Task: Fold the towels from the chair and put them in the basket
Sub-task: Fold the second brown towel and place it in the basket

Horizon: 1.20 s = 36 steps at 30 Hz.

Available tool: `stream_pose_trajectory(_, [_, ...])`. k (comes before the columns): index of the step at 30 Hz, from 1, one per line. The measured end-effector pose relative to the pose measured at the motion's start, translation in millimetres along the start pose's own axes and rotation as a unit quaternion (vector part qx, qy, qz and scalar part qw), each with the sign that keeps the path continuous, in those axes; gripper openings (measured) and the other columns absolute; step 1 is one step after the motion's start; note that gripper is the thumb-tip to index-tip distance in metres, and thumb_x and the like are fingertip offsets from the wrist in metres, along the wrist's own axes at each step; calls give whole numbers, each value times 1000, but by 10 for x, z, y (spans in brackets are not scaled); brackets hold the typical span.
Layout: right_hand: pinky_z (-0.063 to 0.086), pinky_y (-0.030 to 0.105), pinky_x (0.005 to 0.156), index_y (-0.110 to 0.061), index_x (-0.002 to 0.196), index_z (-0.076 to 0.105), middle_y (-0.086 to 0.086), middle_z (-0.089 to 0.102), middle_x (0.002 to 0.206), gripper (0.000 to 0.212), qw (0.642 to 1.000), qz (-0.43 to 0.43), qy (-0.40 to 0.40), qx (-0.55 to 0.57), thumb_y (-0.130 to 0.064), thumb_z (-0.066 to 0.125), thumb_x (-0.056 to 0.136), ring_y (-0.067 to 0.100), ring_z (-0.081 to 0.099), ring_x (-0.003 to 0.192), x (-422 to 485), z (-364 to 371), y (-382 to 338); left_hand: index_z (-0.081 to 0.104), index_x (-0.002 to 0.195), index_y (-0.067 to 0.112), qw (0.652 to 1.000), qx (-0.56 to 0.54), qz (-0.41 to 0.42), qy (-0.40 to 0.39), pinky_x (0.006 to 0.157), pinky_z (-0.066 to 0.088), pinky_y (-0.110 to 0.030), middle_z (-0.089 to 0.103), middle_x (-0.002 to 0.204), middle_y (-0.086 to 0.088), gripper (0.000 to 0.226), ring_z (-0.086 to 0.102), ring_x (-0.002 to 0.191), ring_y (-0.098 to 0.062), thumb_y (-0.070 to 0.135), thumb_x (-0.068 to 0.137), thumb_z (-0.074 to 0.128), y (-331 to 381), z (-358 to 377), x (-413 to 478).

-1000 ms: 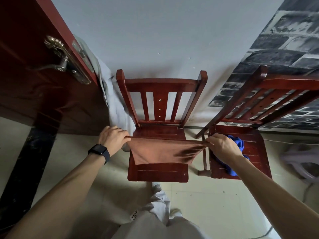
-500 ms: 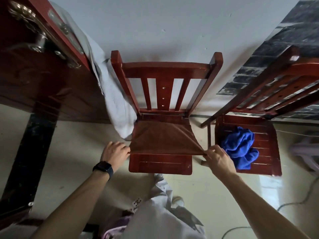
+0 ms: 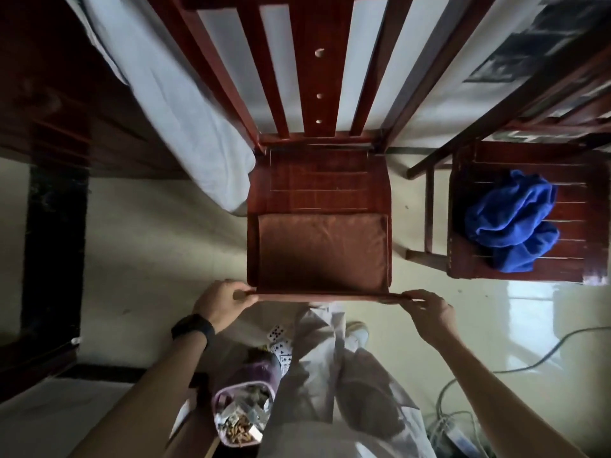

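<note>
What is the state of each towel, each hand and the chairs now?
Brown towel: folded flat on the near chair.
Blue towel: crumpled, unfolded, on the right chair.
Left hand: pinching the brown towel's near left corner.
Right hand: pinching its near right corner.

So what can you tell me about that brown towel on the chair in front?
The brown towel looks soft and plush, plain rust-brown with a stitched hem. It lies flat as a neat rectangle, apparently folded, over the front half of the middle chair's seat, leaving the slatted back half bare. Its near edge hangs at the seat's front, where the left hand pinches one corner and the right hand pinches the other.
</note>
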State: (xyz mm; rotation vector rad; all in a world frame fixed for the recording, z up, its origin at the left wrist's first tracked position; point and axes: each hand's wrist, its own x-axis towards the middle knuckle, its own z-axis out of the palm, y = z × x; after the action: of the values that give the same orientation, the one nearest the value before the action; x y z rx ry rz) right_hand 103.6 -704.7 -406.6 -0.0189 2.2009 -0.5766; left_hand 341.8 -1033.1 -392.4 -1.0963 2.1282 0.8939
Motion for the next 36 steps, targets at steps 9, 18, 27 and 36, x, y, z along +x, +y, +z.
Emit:
stream_pose_trajectory(9, [50, 31, 85, -22, 102, 72, -2, 71, 96, 14, 990, 0, 61, 131, -26, 68, 89, 15, 66, 92, 965, 162, -459, 73, 89, 26, 901, -419, -105, 49, 94, 53, -38, 74, 98, 2, 16, 68, 102, -20, 38, 79, 79, -19, 73, 1105])
stream_pose_trajectory(18, [59, 52, 83, -50, 83, 67, -7, 73, 96, 8, 986, 8, 93, 142, -55, 64, 77, 26, 71, 90, 1614, 360, -571, 69, 103, 21, 892, -426, -111, 104, 75, 56, -29, 70, 94, 4, 21, 67, 91, -14, 33, 87, 73, 31, 139, 1740])
stream_pose_trajectory(27, [51, 38, 97, -20, 110, 71, -5, 69, 98, 23, 982, 42, 141, 115, -32, 67, 90, 20, 65, 102, 1840, 541, -613, 73, 102, 18, 934, -293, -109, 173, 72, 44, -15, 67, 85, 9, 21, 62, 80, -6, 33, 89, 70, 81, 248, 1941])
stream_pose_trajectory(36, [52, 38, 96, -21, 104, 72, -5, 69, 92, 27, 980, 63, 167, 93, -38, 71, 84, 22, 66, 98, 1970, 599, -622, 65, 103, 19, 944, -224, -115, 213, 75, 45, -24, 65, 91, 7, 18, 61, 85, -11, 32, 90, 66, 171, 329, 1985])
